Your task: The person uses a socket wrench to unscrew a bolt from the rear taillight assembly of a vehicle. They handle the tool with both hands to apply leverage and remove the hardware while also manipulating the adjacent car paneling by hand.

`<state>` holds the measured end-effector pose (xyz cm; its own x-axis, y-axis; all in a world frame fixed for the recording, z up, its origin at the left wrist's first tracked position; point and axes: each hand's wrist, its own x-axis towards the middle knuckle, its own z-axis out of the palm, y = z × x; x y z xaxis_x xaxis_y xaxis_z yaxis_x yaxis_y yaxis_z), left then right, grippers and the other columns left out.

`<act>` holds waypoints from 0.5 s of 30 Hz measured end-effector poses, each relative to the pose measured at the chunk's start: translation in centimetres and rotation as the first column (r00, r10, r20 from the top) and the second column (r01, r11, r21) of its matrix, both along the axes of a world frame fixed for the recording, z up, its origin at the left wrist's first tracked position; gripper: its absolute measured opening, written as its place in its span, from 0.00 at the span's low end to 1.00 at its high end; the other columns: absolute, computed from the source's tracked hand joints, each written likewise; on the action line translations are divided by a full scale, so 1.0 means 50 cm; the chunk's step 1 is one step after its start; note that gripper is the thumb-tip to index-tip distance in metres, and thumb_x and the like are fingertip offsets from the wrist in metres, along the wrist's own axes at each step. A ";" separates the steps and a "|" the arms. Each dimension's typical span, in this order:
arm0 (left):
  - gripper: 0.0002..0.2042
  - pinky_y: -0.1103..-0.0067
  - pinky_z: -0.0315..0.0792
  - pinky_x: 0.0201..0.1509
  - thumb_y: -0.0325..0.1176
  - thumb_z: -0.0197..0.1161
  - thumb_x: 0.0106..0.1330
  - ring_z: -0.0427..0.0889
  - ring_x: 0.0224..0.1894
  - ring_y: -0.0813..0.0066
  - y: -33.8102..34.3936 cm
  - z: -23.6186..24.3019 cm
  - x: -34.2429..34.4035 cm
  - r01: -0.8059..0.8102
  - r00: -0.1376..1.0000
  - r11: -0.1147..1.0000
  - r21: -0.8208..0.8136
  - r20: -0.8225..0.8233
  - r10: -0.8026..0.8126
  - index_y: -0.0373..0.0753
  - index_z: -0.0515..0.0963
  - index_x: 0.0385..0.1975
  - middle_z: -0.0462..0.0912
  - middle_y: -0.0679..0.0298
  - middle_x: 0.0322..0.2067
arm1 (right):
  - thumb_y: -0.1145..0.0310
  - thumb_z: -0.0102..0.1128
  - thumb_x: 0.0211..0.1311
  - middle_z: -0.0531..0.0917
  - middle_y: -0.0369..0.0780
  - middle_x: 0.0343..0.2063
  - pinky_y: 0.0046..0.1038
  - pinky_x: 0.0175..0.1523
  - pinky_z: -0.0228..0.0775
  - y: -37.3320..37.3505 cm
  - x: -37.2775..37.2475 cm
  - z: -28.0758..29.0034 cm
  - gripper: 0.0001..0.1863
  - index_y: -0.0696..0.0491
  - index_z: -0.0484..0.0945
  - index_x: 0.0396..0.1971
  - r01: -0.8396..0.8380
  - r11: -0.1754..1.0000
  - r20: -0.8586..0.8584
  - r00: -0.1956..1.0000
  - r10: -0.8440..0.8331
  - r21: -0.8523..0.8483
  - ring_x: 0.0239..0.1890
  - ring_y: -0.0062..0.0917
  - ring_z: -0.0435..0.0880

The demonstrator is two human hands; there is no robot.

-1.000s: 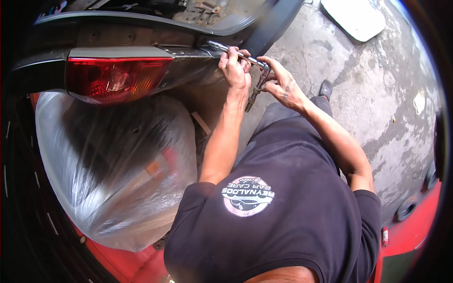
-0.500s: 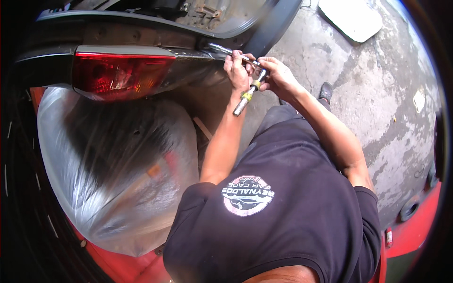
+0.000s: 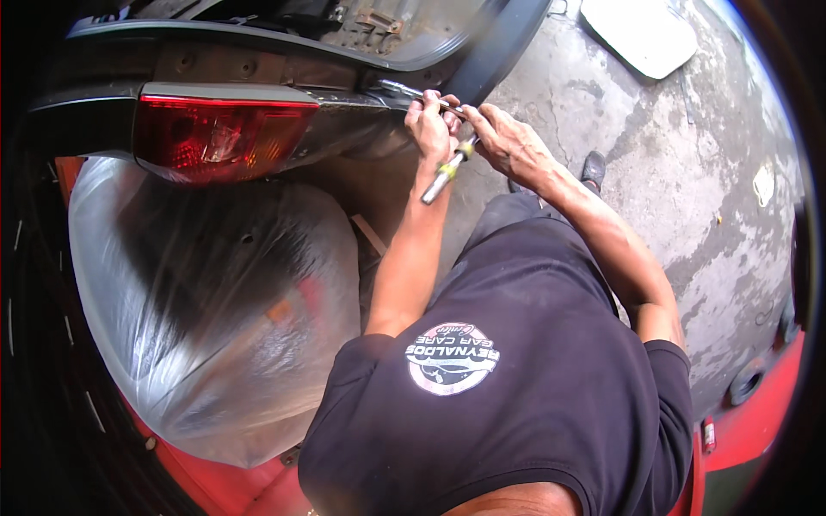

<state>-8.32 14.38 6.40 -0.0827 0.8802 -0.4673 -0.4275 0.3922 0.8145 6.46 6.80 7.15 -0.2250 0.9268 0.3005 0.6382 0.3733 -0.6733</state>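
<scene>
My left hand (image 3: 432, 131) is closed around a shiny metal bar (image 3: 401, 89), close to the body edge beside the tail light. The bar's far tip lies at the dark bodywork; I cannot make out what it meets there. My right hand (image 3: 514, 148) curls over the bar's near end, its back facing up and most fingertips hidden. Below that hand a silver handle with yellow bands (image 3: 445, 175) sticks out toward my left forearm. Together they look like a ratchet wrench with an extension, though the joint is covered by my fingers.
The red tail light (image 3: 225, 133) sits on the dark vehicle body left of my hands. Under it is a large bundle in clear plastic (image 3: 232, 344). A white panel (image 3: 641, 36) lies on the stained concrete floor (image 3: 714, 198). A black ring (image 3: 747, 382) is at the right.
My right hand has rolled over, so its back now faces up and its fingers lie across the bar's near end. The banded handle has shifted slightly left and up. My left hand stays nearly still.
</scene>
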 end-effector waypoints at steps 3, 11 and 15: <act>0.10 0.83 0.62 0.17 0.37 0.50 0.78 0.68 0.16 0.82 -0.008 -0.003 -0.008 0.019 0.997 0.999 0.035 0.074 -0.022 0.36 0.70 0.43 0.81 0.55 0.26 | 0.65 0.57 0.69 0.79 0.47 0.39 0.34 0.40 0.79 0.002 0.002 -0.012 0.23 0.58 0.69 0.60 -0.003 0.999 -0.182 0.983 -0.006 -0.048 0.39 0.37 0.85; 0.10 0.82 0.64 0.21 0.37 0.48 0.79 0.68 0.18 0.80 -0.025 0.017 -0.009 0.031 0.989 0.996 0.082 0.141 -0.042 0.35 0.70 0.45 0.81 0.54 0.29 | 0.48 0.46 0.76 0.83 0.44 0.27 0.27 0.27 0.77 0.035 0.017 0.002 0.28 0.61 0.75 0.52 -0.492 0.611 -0.778 0.283 -0.561 -0.620 0.20 0.25 0.82; 0.09 0.81 0.62 0.19 0.36 0.48 0.79 0.66 0.17 0.81 -0.015 0.003 -0.016 0.003 0.987 0.996 0.089 0.162 -0.018 0.36 0.70 0.41 0.81 0.53 0.27 | 0.50 0.53 0.72 0.82 0.44 0.29 0.31 0.34 0.78 0.020 0.036 0.019 0.24 0.58 0.77 0.52 -0.047 0.814 -0.482 0.825 -0.295 -0.579 0.27 0.32 0.84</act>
